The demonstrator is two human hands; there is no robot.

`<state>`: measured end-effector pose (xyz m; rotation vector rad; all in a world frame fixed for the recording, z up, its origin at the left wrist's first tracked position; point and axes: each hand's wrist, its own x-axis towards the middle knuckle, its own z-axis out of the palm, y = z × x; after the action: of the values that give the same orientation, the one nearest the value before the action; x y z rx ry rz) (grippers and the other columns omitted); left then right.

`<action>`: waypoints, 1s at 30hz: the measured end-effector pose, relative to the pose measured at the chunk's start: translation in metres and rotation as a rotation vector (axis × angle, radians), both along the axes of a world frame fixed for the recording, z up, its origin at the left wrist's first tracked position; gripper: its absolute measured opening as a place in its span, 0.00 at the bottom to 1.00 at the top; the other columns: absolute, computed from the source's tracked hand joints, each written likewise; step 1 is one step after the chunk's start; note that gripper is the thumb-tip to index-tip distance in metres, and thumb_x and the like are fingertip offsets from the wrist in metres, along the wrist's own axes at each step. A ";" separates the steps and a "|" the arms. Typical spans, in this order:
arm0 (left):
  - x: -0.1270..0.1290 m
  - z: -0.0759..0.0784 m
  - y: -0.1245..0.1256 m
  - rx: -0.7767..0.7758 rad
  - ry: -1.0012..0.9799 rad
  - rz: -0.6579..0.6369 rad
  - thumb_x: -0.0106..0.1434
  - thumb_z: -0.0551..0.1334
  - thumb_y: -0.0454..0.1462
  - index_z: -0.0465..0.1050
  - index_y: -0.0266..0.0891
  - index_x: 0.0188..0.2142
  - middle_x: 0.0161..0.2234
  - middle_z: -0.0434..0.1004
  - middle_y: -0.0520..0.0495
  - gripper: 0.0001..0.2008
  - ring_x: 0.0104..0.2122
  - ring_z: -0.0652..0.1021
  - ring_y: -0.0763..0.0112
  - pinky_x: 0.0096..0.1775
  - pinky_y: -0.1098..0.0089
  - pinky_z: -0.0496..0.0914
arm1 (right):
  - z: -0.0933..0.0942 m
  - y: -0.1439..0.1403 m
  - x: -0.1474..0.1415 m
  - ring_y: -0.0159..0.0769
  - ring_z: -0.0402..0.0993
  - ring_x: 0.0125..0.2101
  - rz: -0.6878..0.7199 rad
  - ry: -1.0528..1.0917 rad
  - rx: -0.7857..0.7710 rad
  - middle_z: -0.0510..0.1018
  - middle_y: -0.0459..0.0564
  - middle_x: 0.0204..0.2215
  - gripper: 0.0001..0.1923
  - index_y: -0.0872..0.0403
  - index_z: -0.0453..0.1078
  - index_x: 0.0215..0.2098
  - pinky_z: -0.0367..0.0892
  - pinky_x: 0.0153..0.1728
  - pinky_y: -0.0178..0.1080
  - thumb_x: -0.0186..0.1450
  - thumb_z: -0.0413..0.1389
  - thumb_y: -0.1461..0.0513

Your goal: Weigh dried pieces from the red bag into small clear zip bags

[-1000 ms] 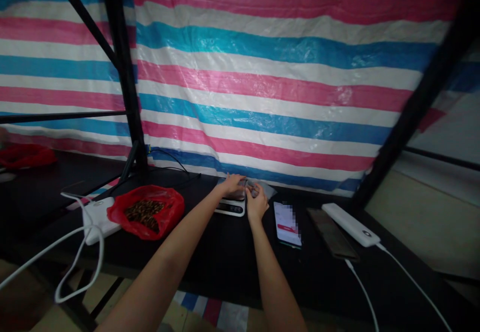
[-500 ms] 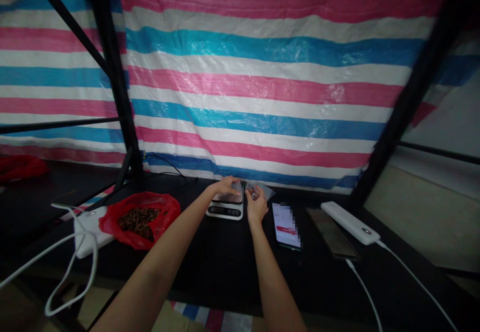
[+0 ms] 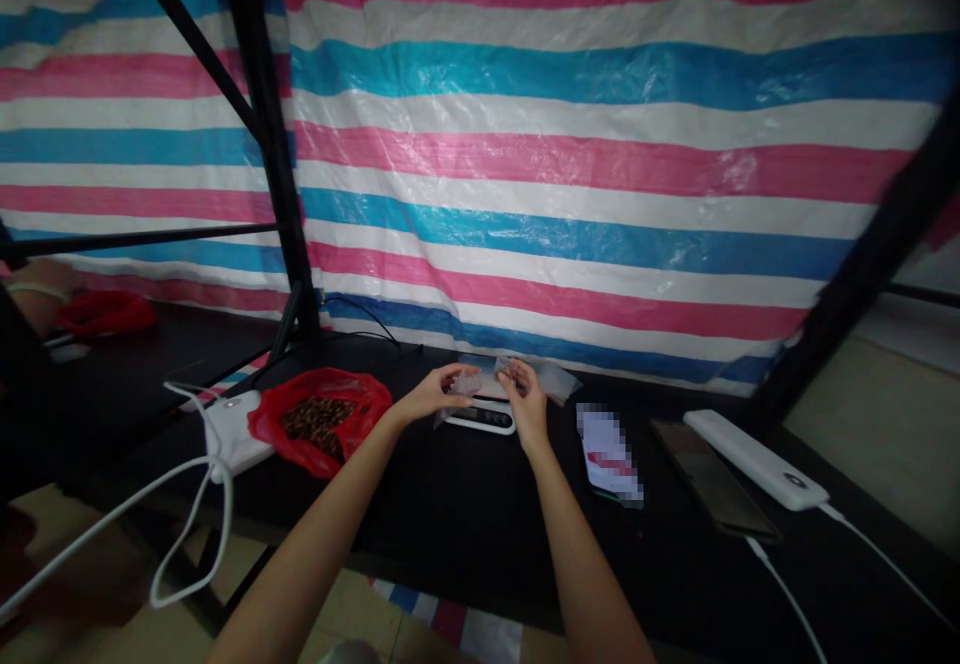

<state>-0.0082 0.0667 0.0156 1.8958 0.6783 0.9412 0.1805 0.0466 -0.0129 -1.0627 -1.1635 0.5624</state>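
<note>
Left hand [image 3: 431,396] has been moved off the scale's platform to its left front edge since the earlier frame; a co-worker's banded wrist [image 3: 41,292] is now seen at far left. Hands are held apart: a small clear plastic bag [image 3: 466,383] is pinched in the left, a clear plastic piece [image 3: 505,365] in the right hand [image 3: 529,399]. Whether both are one bag cannot be told. Both are held over the white flat digital scale [image 3: 480,418], its platform partly blocked from view. Clear plastic film [image 3: 562,384] is seen behind the right hand. At left, an open red plastic bag [image 3: 324,459] is filled with small dark-brown bits [image 3: 311,422]; a white box with a white cable [image 3: 232,434] is partly covered by it. At right are placed a lit phone [image 3: 606,452], a dark phone [image 3: 716,479] and a white oblong power bank [image 3: 757,459]. Behind, a striped plastic tarp [image 3: 562,164] is crossed by a black metal post [image 3: 274,159].
</note>
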 end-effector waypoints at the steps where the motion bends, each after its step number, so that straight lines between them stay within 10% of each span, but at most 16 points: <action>1: -0.003 -0.001 -0.001 -0.027 -0.039 -0.022 0.46 0.69 0.39 0.67 0.38 0.49 0.50 0.69 0.41 0.30 0.50 0.69 0.60 0.54 0.59 0.58 | 0.001 -0.002 -0.002 0.41 0.72 0.41 0.051 0.021 0.006 0.76 0.54 0.40 0.26 0.54 0.66 0.47 0.66 0.44 0.44 0.53 0.58 0.52; 10: -0.012 -0.015 0.008 -0.256 -0.206 -0.023 0.45 0.69 0.45 0.66 0.32 0.50 0.45 0.74 0.39 0.35 0.45 0.74 0.61 0.51 0.61 0.62 | 0.003 -0.014 -0.013 0.41 0.73 0.43 0.221 -0.089 -0.016 0.77 0.52 0.41 0.27 0.52 0.65 0.52 0.64 0.49 0.48 0.55 0.58 0.55; 30: -0.004 -0.008 -0.004 -0.197 -0.130 -0.068 0.46 0.69 0.41 0.70 0.31 0.47 0.44 0.74 0.40 0.29 0.42 0.74 0.64 0.47 0.64 0.64 | -0.005 -0.011 -0.016 0.41 0.71 0.44 0.246 -0.166 0.036 0.74 0.53 0.43 0.20 0.52 0.65 0.45 0.66 0.47 0.46 0.55 0.58 0.56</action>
<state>-0.0122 0.0632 0.0080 1.6596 0.6023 0.9116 0.1647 0.0359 -0.0176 -0.9549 -1.4579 0.6506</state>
